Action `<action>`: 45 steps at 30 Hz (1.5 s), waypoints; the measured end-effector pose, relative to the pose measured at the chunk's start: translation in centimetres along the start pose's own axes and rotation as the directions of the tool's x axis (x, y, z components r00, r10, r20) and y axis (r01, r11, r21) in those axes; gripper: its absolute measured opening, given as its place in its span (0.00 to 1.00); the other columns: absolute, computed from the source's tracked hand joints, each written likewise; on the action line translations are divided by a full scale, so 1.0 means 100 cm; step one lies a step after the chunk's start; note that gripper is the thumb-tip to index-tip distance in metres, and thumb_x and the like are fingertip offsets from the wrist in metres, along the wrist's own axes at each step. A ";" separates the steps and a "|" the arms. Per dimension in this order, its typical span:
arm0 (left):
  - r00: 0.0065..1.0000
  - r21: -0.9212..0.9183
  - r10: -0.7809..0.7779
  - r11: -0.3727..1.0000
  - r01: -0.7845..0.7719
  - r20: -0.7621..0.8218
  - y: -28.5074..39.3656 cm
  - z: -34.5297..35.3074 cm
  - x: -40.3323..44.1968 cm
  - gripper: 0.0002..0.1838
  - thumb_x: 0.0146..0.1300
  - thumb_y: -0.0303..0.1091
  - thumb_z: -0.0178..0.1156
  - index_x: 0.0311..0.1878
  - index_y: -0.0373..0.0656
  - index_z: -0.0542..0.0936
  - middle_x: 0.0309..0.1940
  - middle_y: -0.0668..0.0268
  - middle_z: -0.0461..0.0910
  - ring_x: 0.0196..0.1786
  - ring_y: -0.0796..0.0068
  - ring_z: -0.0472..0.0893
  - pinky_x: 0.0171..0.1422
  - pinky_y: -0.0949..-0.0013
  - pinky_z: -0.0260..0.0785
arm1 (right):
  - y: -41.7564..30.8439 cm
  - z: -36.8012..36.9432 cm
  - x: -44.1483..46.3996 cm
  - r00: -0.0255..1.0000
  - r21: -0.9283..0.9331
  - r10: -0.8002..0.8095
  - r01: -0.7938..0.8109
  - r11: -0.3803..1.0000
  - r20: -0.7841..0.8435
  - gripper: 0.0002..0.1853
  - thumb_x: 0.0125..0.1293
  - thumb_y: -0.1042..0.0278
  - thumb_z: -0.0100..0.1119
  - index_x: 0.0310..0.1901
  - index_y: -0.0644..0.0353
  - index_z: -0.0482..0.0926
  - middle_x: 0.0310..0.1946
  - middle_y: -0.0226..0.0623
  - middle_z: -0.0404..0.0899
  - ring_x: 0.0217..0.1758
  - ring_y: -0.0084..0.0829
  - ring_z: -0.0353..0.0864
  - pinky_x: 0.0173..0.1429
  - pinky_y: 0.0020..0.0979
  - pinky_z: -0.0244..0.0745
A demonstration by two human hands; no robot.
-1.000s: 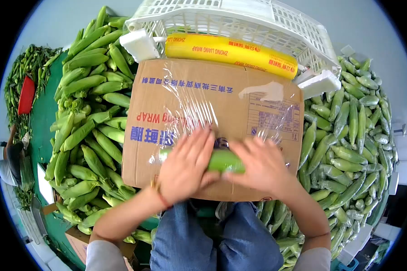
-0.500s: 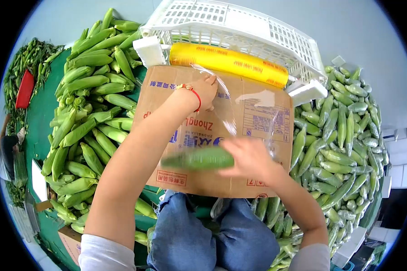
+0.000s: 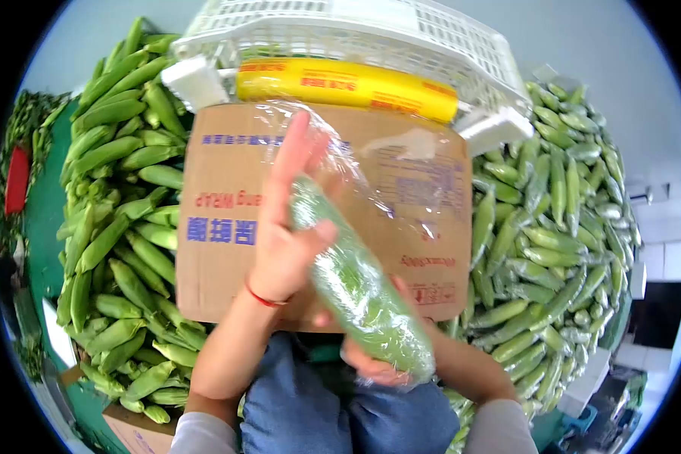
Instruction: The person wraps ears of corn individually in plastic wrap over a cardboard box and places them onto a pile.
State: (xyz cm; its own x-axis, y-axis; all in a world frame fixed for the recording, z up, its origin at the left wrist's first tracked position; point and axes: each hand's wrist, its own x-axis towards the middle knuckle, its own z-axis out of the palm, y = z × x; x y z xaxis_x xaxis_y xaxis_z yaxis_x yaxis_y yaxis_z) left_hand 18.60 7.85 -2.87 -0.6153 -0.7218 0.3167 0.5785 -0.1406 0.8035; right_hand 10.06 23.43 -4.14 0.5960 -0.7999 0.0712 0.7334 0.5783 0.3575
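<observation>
An ear of corn (image 3: 367,295) in its green husk, wrapped in clear film, is tilted over the front of the cardboard box and above my knees. My left hand (image 3: 284,250) holds its upper end, thumb across the husk and fingers stretched upward. My right hand (image 3: 374,367) grips the lower end from beneath, partly hidden by the ear. Loose clear film (image 3: 333,144) trails from near the left fingers over the box toward the yellow roll of wrap (image 3: 348,83).
The printed cardboard box (image 3: 227,284) stands before a white plastic crate (image 3: 371,34) that bears the roll. Unwrapped corn (image 3: 121,219) is heaped on the left; film-wrapped corn (image 3: 552,250) is piled on the right. A red object (image 3: 17,180) lies far left.
The ear came up off the box, turned to slant, and now shows film around it. My left hand moved back from the roll onto the ear; my right hand moved toward my knees.
</observation>
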 end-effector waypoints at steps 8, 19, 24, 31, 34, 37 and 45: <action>0.896 -0.126 -0.299 0.954 0.272 -0.328 -0.005 -0.023 -0.002 0.15 0.75 0.41 0.48 0.60 0.48 0.66 0.36 0.65 0.72 0.38 0.68 0.80 0.42 0.61 0.78 | -0.002 0.011 -0.025 0.762 -0.771 -0.556 0.120 0.625 -0.332 0.38 0.62 0.43 0.61 0.65 0.65 0.69 0.32 0.45 0.80 0.26 0.31 0.81 0.23 0.25 0.75; 0.582 0.103 -0.803 0.573 0.813 -0.131 0.006 -0.015 -0.064 0.29 0.76 0.55 0.40 0.42 0.37 0.78 0.20 0.60 0.79 0.15 0.76 0.73 0.17 0.76 0.65 | -0.031 0.069 -0.075 0.097 -0.625 -0.620 0.032 -0.780 0.779 0.09 0.58 0.74 0.61 0.40 0.64 0.83 0.31 0.41 0.82 0.40 0.35 0.82 0.54 0.42 0.76; 0.270 0.331 -0.961 0.236 0.914 -0.060 0.002 -0.006 -0.087 0.36 0.73 0.65 0.33 0.61 0.40 0.70 0.21 0.61 0.78 0.14 0.77 0.70 0.16 0.78 0.62 | -0.042 0.058 -0.090 0.245 -0.663 -0.809 0.715 -0.221 0.534 0.12 0.63 0.70 0.54 0.48 0.60 0.77 0.23 0.34 0.73 0.39 0.37 0.79 0.57 0.52 0.75; 0.591 0.668 -0.713 0.651 0.359 0.377 -0.003 0.018 -0.072 0.41 0.65 0.64 0.54 0.65 0.35 0.67 0.36 0.60 0.81 0.30 0.75 0.78 0.32 0.74 0.69 | -0.016 0.059 -0.109 0.098 -0.530 -0.770 0.779 -0.335 0.631 0.25 0.63 0.68 0.58 0.61 0.58 0.67 0.35 0.39 0.78 0.44 0.38 0.81 0.58 0.53 0.75; -0.153 0.591 -0.832 0.237 0.771 0.534 0.005 0.031 -0.053 0.46 0.64 0.59 0.59 0.71 0.33 0.57 0.50 0.54 0.79 0.50 0.63 0.81 0.54 0.63 0.73 | -0.028 0.079 -0.137 0.297 -0.421 -0.377 0.853 -0.308 0.877 0.15 0.65 0.69 0.56 0.52 0.56 0.70 0.22 0.34 0.73 0.31 0.35 0.79 0.51 0.50 0.78; 0.504 0.695 -0.757 0.622 0.360 0.416 -0.006 0.047 -0.073 0.54 0.57 0.65 0.63 0.71 0.29 0.55 0.54 0.52 0.77 0.53 0.62 0.80 0.57 0.63 0.72 | 0.000 0.085 -0.149 0.081 -0.550 -0.722 0.706 -0.445 0.687 0.09 0.68 0.69 0.53 0.48 0.55 0.70 0.18 0.33 0.70 0.26 0.34 0.76 0.45 0.49 0.79; 0.578 0.763 -0.552 0.613 -0.207 0.601 -0.036 0.130 -0.031 0.47 0.57 0.49 0.67 0.71 0.32 0.58 0.58 0.44 0.74 0.50 0.49 0.81 0.51 0.55 0.75 | 0.016 -0.003 -0.095 -0.173 -0.660 -0.833 0.534 -0.528 0.526 0.36 0.63 0.59 0.65 0.66 0.64 0.59 0.56 0.46 0.75 0.55 0.39 0.78 0.61 0.41 0.73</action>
State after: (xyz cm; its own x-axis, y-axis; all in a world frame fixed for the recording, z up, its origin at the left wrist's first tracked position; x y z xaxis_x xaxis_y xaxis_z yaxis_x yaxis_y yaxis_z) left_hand 11.48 19.40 -0.21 -0.9968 0.0680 0.0421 0.0738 0.5802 0.8111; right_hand 5.68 31.94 -4.52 -0.8860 -0.4274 0.1798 0.1469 -0.6267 -0.7653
